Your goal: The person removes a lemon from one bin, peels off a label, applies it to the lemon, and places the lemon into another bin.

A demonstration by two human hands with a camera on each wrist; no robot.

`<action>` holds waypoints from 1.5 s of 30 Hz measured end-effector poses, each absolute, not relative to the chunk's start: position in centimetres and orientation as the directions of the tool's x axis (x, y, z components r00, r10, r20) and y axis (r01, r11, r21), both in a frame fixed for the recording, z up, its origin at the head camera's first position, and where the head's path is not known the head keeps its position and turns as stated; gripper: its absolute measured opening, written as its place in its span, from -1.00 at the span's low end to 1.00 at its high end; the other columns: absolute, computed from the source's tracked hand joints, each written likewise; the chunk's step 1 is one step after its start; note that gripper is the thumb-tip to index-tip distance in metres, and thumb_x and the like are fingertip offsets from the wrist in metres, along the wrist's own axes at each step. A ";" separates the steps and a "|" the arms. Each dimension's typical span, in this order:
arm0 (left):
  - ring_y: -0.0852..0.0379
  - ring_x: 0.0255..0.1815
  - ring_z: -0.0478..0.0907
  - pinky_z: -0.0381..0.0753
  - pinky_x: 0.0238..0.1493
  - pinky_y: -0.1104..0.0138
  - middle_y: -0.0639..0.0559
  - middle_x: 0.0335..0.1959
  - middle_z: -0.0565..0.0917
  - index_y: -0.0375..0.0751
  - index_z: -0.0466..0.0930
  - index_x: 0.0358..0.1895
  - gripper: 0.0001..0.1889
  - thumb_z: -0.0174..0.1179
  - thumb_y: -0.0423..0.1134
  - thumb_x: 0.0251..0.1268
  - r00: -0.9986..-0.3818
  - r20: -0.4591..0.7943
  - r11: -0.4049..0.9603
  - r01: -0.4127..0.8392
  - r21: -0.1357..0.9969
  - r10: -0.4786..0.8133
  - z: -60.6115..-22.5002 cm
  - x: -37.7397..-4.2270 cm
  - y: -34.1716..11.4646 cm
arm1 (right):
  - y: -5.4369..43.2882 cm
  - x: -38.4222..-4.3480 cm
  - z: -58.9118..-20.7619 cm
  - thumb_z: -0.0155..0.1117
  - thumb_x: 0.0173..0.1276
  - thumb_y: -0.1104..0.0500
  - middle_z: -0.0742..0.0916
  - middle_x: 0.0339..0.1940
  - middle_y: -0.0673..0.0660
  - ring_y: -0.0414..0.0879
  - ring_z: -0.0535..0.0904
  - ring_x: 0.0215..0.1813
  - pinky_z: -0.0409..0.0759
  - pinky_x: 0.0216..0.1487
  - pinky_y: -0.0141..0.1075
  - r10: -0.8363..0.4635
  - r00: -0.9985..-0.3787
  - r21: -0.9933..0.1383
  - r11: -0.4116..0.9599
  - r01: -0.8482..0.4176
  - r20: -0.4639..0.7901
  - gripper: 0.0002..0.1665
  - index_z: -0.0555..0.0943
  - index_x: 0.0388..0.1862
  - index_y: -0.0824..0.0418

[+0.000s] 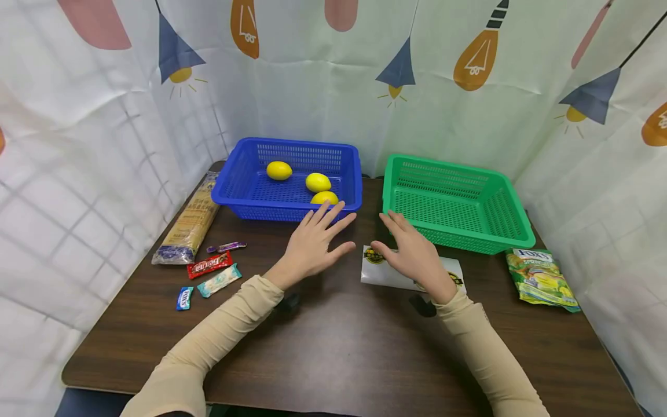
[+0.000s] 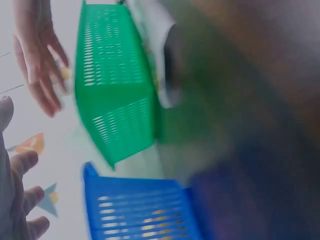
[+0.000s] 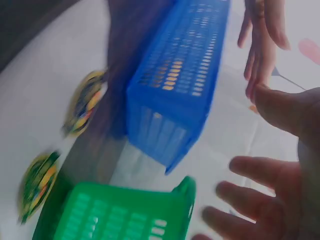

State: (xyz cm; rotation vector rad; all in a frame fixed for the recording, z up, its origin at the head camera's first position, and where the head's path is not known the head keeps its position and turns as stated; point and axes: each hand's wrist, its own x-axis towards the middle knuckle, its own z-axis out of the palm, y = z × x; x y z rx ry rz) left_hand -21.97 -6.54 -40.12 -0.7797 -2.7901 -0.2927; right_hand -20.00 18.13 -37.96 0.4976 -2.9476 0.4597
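A: Near side first?
B: The bench (image 1: 333, 359), dark wood-grain. On its left, the blue sweet (image 1: 184, 298), then the pale bar (image 1: 219, 281), red bar (image 1: 210, 264) and purple sweet (image 1: 226, 247).

A: Beyond those?
B: The white sheet (image 1: 383, 275), lying flat, partly hidden by the right hand (image 1: 411, 255). That grip is loosely extended, thumb apart, pinching nothing. To lift the sheet, I'd favour an edge over the flat palm; it may slide.

A: And the left hand (image 1: 315, 243)?
B: Grip spread wide, nothing held. Its fingertips overlap the near rim of the blue basket (image 1: 260, 211) from the head; the left wrist view suggests a gap.

A: The baskets?
B: Blue on the left, green basket (image 1: 479, 243) on the right, a gap between. Three lemons (image 1: 279, 170) inside the blue one, the nearest half hidden by the rim.

A: Advice for those?
B: Come down over the rim, cup one lemon by its sides, steady the basket with the other hand. Round fruit will likely roll if nudged.

A: Farthest?
B: Patterned curtain (image 1: 323, 98).
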 end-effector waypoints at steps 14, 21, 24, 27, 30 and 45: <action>-0.10 0.69 -0.08 0.02 0.65 -0.06 0.03 0.64 0.09 0.14 0.18 0.55 -0.26 -0.33 0.42 0.46 -0.880 0.243 0.835 0.468 0.289 0.409 -31.1 -29.4 -8.5 | 13.6 -24.7 -35.7 0.23 0.42 -0.15 0.73 0.15 0.31 0.12 0.76 0.02 0.74 -0.01 -0.02 -0.226 -0.941 -0.570 0.751 -0.334 0.253 -0.30 0.46 0.37 0.25; -0.11 0.66 0.01 0.05 0.63 -0.10 -0.01 0.64 0.09 0.08 0.12 0.57 -0.25 -0.29 0.39 0.47 -0.912 0.037 0.831 0.388 0.398 0.408 -29.5 -36.2 -8.5 | 12.5 -28.0 -36.1 0.13 0.47 -0.19 0.75 0.00 0.36 0.09 0.75 -0.22 0.72 -0.06 -0.04 -0.153 -0.983 -0.580 0.793 -0.186 0.106 -0.15 0.30 0.47 0.38; -0.15 0.65 0.03 0.06 0.63 -0.12 -0.06 0.63 0.12 0.01 0.10 0.57 -0.25 -0.25 0.35 0.49 -0.910 -0.079 0.841 0.339 0.421 0.407 -29.4 -38.7 -8.7 | 12.3 -28.9 -36.5 0.14 0.47 -0.17 0.76 -0.12 0.35 0.01 0.66 -0.43 0.70 -0.21 -0.12 -0.130 -0.988 -0.575 0.804 -0.152 0.080 -0.17 0.32 0.45 0.40; -0.18 0.64 0.03 0.07 0.62 -0.12 -0.11 0.62 0.14 -0.05 0.12 0.56 -0.28 -0.23 0.29 0.52 -0.901 -0.166 0.858 0.305 0.413 0.401 -29.7 -40.4 -9.1 | 11.9 -29.4 -37.1 0.18 0.47 -0.10 0.78 -0.22 0.29 -0.07 0.58 -0.52 0.58 -0.44 -0.29 -0.145 -0.986 -0.594 0.787 -0.166 0.083 -0.33 0.46 0.32 0.37; -0.20 0.62 0.08 0.12 0.60 -0.12 -0.14 0.60 0.18 -0.08 0.15 0.55 -0.31 -0.20 0.25 0.53 -0.903 -0.206 0.870 0.269 0.412 0.376 -30.4 -41.2 -9.8 | 11.4 -29.6 -37.5 0.22 0.46 -0.02 0.79 -0.28 0.24 -0.07 0.60 -0.50 0.47 -0.53 -0.39 -0.156 -0.984 -0.638 0.750 -0.174 0.085 -0.49 0.56 0.19 0.33; -0.21 0.64 0.01 0.09 0.61 -0.13 -0.16 0.63 0.09 -0.10 0.09 0.57 -0.34 0.03 -0.02 0.52 -0.837 -0.423 0.866 0.114 0.487 0.348 -36.4 -45.4 -11.2 | 11.1 -30.1 -38.1 0.25 0.46 0.07 0.74 0.13 0.29 0.02 0.80 -0.06 0.76 -0.09 -0.28 -0.113 -0.994 -0.778 0.625 -0.063 -0.010 -0.44 0.49 0.32 0.34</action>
